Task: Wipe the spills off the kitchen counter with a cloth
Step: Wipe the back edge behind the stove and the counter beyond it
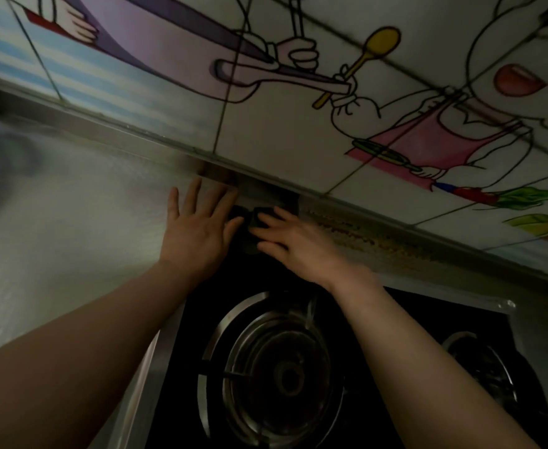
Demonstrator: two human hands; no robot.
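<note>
Head view, tilted and dim: furthest out from the left grip lies the pale, textured counter (55,222), its far part blurred. The left grip (198,231) lies flat on that counter with palm down and fingers spread and straight, holding nothing; its fingertips reach the raised strip at the foot of the wall, and its thumb side sits at the edge of the black hob (201,319).

Just beside it, between the two grips, is the dark cloth (248,218), bunched at the back corner of the hob against the wall strip. It is hard to make out against the black surface.

The right grip (295,244) rests on top of the cloth, palm down, its fingers (268,222) fairly straight and pressing on the fabric rather than wrapped round it.

Nearer the person than both grips, a large burner (285,374) with a steel ring sits in the hob, and a second burner (489,374) lies beyond the right forearm. Past the right grip, speckled brown stains (373,238) run along the back strip. Behind both grips rises the tiled wall (266,140) with cartoon cooking drawings.
</note>
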